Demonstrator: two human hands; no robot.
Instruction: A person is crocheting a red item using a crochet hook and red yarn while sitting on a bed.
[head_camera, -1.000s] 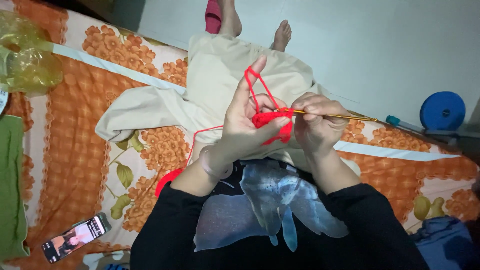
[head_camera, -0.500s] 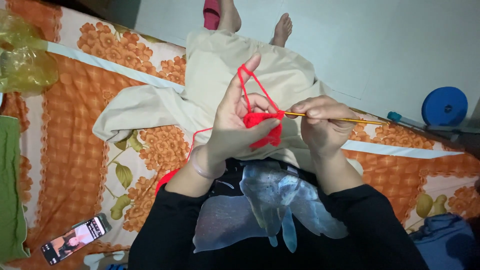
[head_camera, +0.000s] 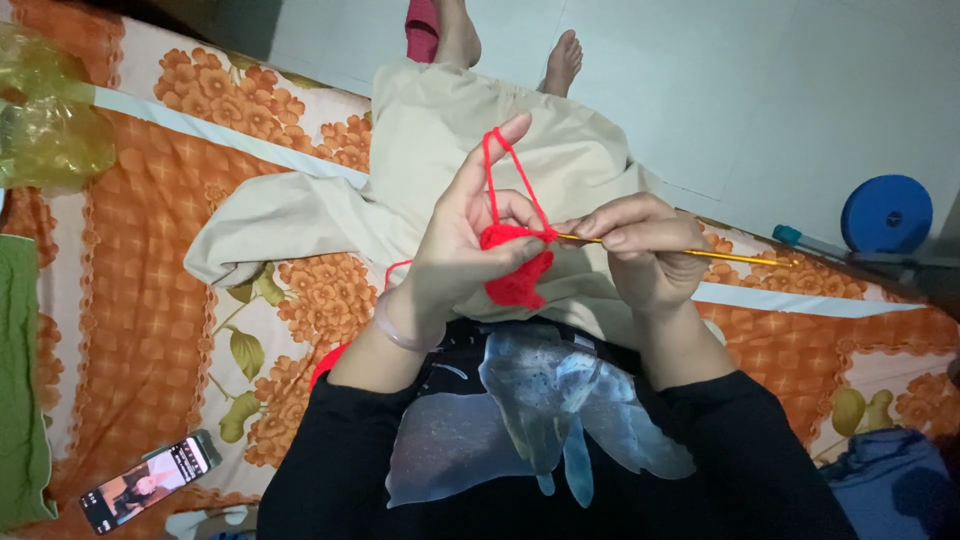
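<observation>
Left hand (head_camera: 470, 250) pinches the small red crochet piece (head_camera: 518, 270) at chest height over the lap; red yarn (head_camera: 505, 170) loops taut over its raised forefinger. Right hand (head_camera: 645, 250) grips the gold crochet hook (head_camera: 700, 254). Hook's long axis runs horizontally, tip pointing left into the piece, between both hands. Phone (head_camera: 148, 482) lies on the bed (head_camera: 130, 300).

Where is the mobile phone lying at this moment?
In the head view, the mobile phone lies at the lower left on the orange floral bedsheet, beside the green cloth, on the person's left side.
</observation>
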